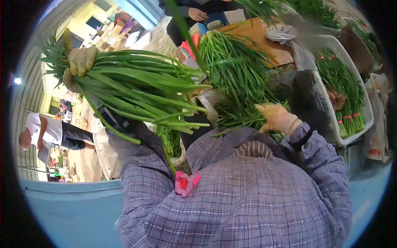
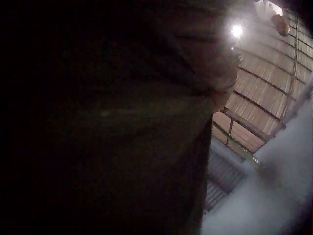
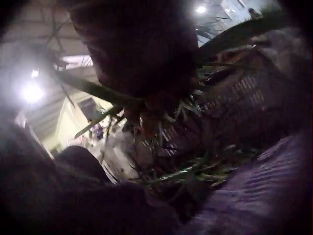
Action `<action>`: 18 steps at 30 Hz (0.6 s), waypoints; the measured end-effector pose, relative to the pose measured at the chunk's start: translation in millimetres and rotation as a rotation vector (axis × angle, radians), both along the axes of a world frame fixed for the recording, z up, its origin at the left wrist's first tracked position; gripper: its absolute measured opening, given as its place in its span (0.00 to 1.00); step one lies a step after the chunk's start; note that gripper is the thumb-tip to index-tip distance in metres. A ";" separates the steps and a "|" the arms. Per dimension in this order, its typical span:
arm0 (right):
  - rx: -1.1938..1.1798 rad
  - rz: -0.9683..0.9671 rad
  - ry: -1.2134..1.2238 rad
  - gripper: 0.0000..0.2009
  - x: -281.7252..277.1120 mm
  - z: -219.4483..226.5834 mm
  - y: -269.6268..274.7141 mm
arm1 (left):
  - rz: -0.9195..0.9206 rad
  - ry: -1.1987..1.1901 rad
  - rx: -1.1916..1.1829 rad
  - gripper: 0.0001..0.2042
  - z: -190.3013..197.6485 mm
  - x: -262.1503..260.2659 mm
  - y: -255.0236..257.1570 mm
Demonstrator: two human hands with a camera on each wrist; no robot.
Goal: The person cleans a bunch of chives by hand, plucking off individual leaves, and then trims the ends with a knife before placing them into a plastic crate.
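Note:
My gloved left hand (image 1: 80, 62) grips a thick bunch of garlic chives (image 1: 140, 76) near its leafy end, raised at the left of the head view. The pale cut stems point right, and one long leaf droops below the rest. Low over my lap, my gloved right hand (image 1: 279, 118) holds some loose leaves (image 1: 244, 118), its fingers bent down among them. In the right wrist view, leaves (image 3: 93, 88) stick out on both sides of the fingertips (image 3: 146, 122). Dark cloth fills most of the left wrist view and hides the left hand there.
A large pile of chives (image 1: 231, 62) lies ahead by an orange-brown board (image 1: 264, 39). At right, a white crate (image 1: 370, 111) holds bundles tied with red bands. Red ties (image 1: 191, 45) lie beside the pile. One person (image 1: 197, 14) sits opposite; another (image 1: 51, 132) is at left.

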State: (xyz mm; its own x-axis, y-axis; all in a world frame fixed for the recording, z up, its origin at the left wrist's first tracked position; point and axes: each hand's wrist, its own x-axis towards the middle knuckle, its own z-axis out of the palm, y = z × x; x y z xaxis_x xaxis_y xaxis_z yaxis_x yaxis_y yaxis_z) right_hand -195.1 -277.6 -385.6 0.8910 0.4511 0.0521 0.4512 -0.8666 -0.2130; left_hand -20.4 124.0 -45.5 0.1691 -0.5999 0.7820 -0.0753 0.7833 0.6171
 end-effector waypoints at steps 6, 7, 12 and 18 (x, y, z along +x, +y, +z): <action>0.981 0.060 -0.146 0.38 22.9 166.8 73.7 | 0.103 0.023 0.055 0.06 -12.0 -22.2 -34.4; 1.000 0.094 -0.222 0.37 34.1 168.2 83.1 | 0.120 0.102 0.045 0.05 -12.9 -21.5 -38.1; 1.114 0.501 -0.277 0.25 51.7 146.1 93.7 | -0.188 -0.288 0.144 0.31 -11.9 7.3 -55.1; 0.746 0.384 -0.258 0.13 35.2 143.0 66.7 | -0.092 -0.102 0.017 0.39 -21.0 -11.0 -65.3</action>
